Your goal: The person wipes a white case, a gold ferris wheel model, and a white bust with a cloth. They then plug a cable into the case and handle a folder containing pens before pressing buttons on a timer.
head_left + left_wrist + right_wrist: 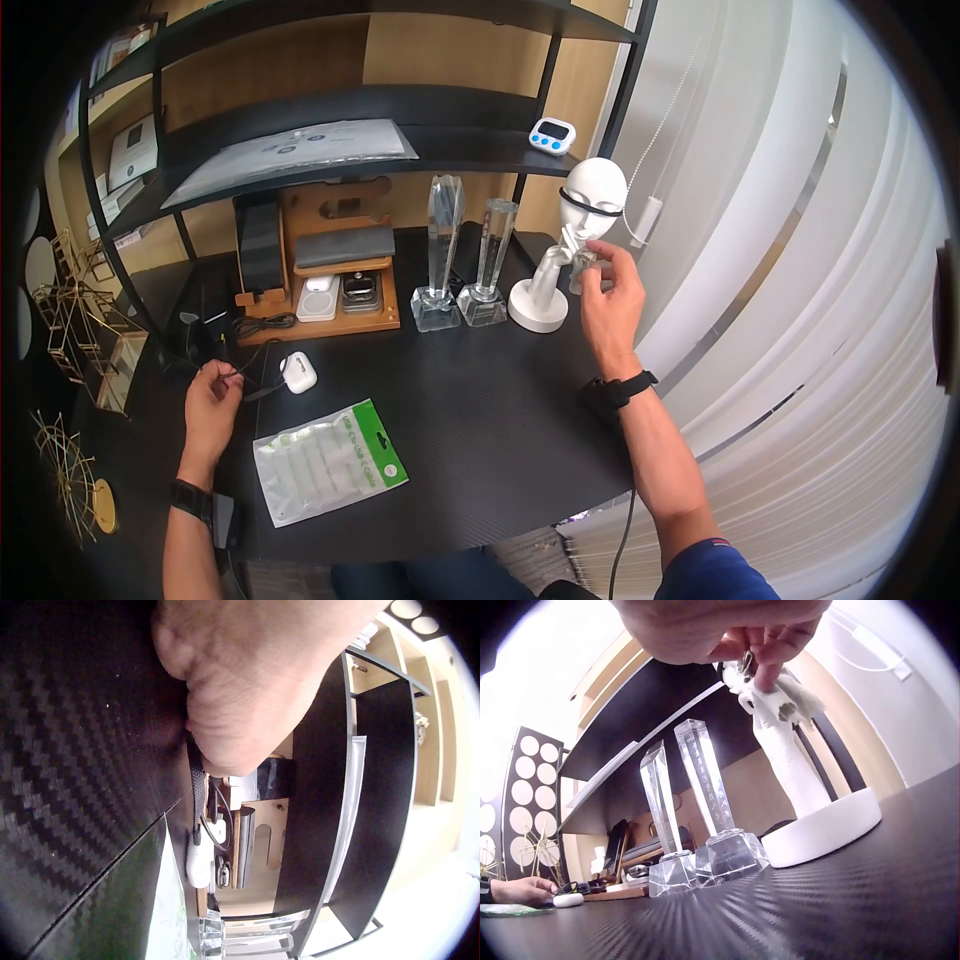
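Note:
A white earbud case (299, 372) lies on the black desk with a dark woven strap (198, 796) attached. My left hand (212, 402) is low at the desk left of the case, thumb and fingers pinching the strap. My right hand (613, 308) is raised beside a white face sculpture (597, 190), whose sculpted hand rises from a round base (538, 308). Between my right thumb and fingers is a small metallic-looking piece (748, 660), close to the sculpted fingers; its kind cannot be made out. A black band (590, 204) crosses the sculpture's face.
Two crystal trophies (437, 255) stand left of the sculpture. Behind the earbud case is a wooden charging stand (375, 322). A green and white cable pouch (330, 462) lies in front. A black shelf (470, 150) overhangs the back, holding a small timer (552, 136).

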A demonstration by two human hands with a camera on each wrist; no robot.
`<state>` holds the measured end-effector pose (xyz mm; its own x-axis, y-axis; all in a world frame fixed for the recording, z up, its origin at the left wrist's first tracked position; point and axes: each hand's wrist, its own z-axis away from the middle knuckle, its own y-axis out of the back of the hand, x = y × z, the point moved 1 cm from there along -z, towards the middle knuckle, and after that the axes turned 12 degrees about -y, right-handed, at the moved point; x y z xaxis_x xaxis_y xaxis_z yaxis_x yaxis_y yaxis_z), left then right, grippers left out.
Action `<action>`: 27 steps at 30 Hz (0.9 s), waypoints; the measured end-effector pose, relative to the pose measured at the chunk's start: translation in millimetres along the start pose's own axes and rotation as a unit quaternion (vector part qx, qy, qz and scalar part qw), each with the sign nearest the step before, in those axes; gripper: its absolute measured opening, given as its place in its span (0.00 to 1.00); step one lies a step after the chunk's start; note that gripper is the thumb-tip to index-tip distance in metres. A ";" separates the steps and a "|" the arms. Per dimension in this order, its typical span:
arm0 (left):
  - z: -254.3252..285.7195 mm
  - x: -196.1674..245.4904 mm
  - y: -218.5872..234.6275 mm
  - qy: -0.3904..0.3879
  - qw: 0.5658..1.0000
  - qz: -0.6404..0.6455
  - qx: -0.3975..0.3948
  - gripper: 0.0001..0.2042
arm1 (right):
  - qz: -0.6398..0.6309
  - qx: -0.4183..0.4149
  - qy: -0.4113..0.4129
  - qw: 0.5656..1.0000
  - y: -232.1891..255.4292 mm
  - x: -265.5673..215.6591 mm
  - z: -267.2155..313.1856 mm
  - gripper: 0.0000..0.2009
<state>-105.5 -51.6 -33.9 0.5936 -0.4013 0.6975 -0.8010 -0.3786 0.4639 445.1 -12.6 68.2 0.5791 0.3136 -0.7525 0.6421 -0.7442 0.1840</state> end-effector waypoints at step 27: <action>1.0 12.0 2.8 0.021 0.999 -0.029 -0.022 0.04 | 0.153 -0.201 0.027 0.967 -8.0 -15.1 19.6 0.21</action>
<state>-100.6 -58.3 -24.8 0.6356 -0.3449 0.6907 -0.7689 -0.3633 0.5261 421.4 -22.9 65.7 0.7910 0.1535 -0.5923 0.5740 -0.5214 0.6314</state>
